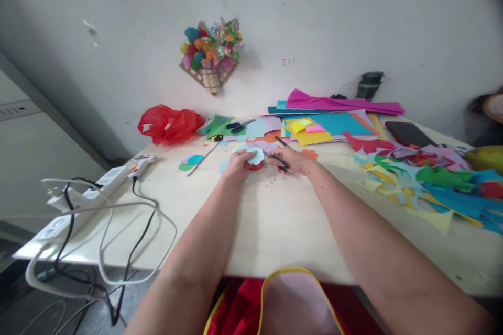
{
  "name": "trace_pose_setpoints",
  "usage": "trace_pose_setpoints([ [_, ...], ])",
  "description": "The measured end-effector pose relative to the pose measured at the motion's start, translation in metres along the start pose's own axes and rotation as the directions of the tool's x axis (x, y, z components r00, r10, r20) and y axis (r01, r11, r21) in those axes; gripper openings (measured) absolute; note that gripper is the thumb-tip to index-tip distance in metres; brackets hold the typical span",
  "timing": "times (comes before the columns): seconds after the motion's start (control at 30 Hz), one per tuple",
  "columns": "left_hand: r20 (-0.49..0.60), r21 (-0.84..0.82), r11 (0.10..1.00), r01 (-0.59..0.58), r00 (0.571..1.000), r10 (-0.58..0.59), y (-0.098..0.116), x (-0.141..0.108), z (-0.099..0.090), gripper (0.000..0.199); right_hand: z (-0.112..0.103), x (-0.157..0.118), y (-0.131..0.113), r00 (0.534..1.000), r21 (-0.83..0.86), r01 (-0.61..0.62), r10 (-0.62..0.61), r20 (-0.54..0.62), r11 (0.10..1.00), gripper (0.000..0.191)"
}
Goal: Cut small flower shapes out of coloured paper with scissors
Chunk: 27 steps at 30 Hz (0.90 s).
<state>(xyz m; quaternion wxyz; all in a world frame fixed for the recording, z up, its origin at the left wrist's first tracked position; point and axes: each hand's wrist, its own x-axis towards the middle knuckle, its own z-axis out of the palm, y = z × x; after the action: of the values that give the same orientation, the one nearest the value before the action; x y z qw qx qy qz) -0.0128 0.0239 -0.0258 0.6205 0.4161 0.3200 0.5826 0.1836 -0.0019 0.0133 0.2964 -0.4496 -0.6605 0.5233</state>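
Observation:
Near the middle of the table, my left hand (238, 165) is closed on a light blue paper flower (257, 155) with a scalloped edge. My right hand (293, 161) grips a pair of dark-handled scissors (280, 163), whose blades point left toward the flower. Whether the blades touch the paper I cannot tell. Just under the flower lies a red paper piece (257, 166), partly hidden. An orange paper flower (309, 154) rests beyond my right wrist, and tiny purple snips (271, 182) are scattered on the table nearer to me.
Coloured paper scraps (412, 178) heap at the right, near a dark phone (411, 133). Paper sheets (341, 124) and another pair of scissors (238, 126) lie at the back. A red plastic bag (171, 123) sits back left. Cables trail from a power strip (94, 196) at the left edge.

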Motion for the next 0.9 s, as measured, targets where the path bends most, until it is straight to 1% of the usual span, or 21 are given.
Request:
trace_pose_setpoints([
  [0.17, -0.023, 0.0, 1.0, -0.01, 1.0, 0.01, -0.0004, 0.0003, -0.0001, 0.031, -0.0003, 0.0028, 0.0021, 1.0, 0.008, -0.009, 0.009, 0.017, 1.0, 0.026],
  [0.27, -0.014, 0.007, 1.0, 0.005, 1.0, -0.005, 0.0002, 0.0003, -0.0011, 0.028, -0.0003, 0.0056, 0.0053, 1.0, 0.016, 0.004, -0.004, 0.025, 1.0, 0.027],
  [0.4, -0.006, 0.027, 0.999, 0.016, 1.0, -0.016, 0.0012, -0.0003, -0.0022, 0.029, -0.0007, 0.0078, 0.0078, 1.0, 0.024, 0.006, -0.007, 0.017, 1.0, 0.025],
  [0.53, 0.009, 0.035, 0.999, 0.011, 1.0, -0.011, 0.0014, -0.0019, -0.0016, 0.034, -0.0015, 0.0042, 0.0053, 1.0, 0.034, -0.002, 0.003, -0.017, 0.999, 0.026],
  [0.67, 0.001, 0.052, 0.999, -0.01, 1.0, 0.01, 0.0005, -0.0027, 0.0004, 0.035, -0.0034, -0.0007, 0.0033, 0.997, 0.074, 0.021, -0.016, -0.075, 0.997, 0.032],
  [0.8, -0.002, 0.061, 0.998, -0.015, 1.0, 0.015, -0.0003, -0.0031, 0.002, 0.037, -0.004, 0.0007, 0.005, 0.991, 0.155, 0.069, -0.05, -0.123, 0.986, 0.037],
  [0.9, 0.029, 0.09, 0.996, 0.002, 1.0, -0.005, -0.0002, -0.0038, 0.0024, 0.038, -0.003, 0.0034, 0.006, 0.983, 0.202, 0.119, -0.087, -0.161, 0.972, 0.035],
])
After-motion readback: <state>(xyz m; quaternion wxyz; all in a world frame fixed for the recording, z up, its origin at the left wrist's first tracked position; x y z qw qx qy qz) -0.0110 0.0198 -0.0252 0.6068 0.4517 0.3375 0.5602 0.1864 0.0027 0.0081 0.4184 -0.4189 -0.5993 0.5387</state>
